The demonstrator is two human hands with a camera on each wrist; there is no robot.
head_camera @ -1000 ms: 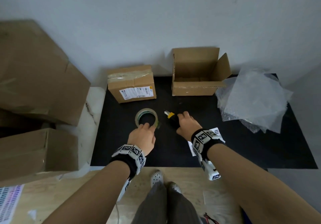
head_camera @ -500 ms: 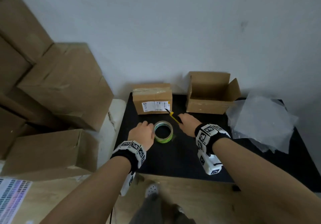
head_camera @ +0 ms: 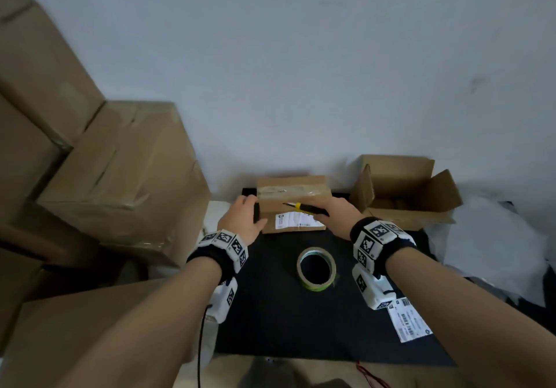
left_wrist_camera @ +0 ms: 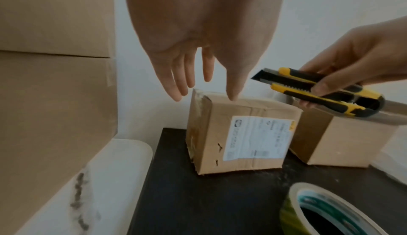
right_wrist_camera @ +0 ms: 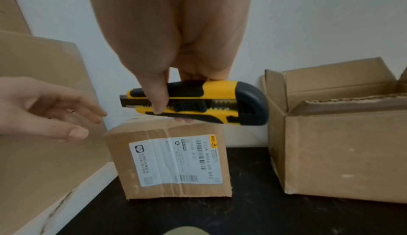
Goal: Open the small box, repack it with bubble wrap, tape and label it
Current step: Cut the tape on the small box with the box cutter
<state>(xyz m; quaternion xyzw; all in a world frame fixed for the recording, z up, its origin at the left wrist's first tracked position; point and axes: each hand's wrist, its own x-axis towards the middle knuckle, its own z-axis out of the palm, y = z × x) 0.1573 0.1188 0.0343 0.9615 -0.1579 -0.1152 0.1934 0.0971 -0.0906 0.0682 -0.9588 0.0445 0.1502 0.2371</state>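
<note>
My right hand (head_camera: 337,216) grips a yellow-black utility knife (right_wrist_camera: 196,103), blade out, just above the taped small box (head_camera: 293,204) at the mat's (head_camera: 270,312) far edge. Left hand (head_camera: 243,219), fingers straight & apart, reaches the box's left top corner. Tape roll (head_camera: 316,268) lies nearer me; bubble wrap (head_camera: 487,237) at right, w/ an open box (head_camera: 403,192) beside.

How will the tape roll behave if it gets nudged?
The tape roll lies flat on its side on the black mat, so it will probably slide, not roll. Its hollow core suggests it is light and easily displaced. Tipped onto its edge, it would likely roll away.
</note>
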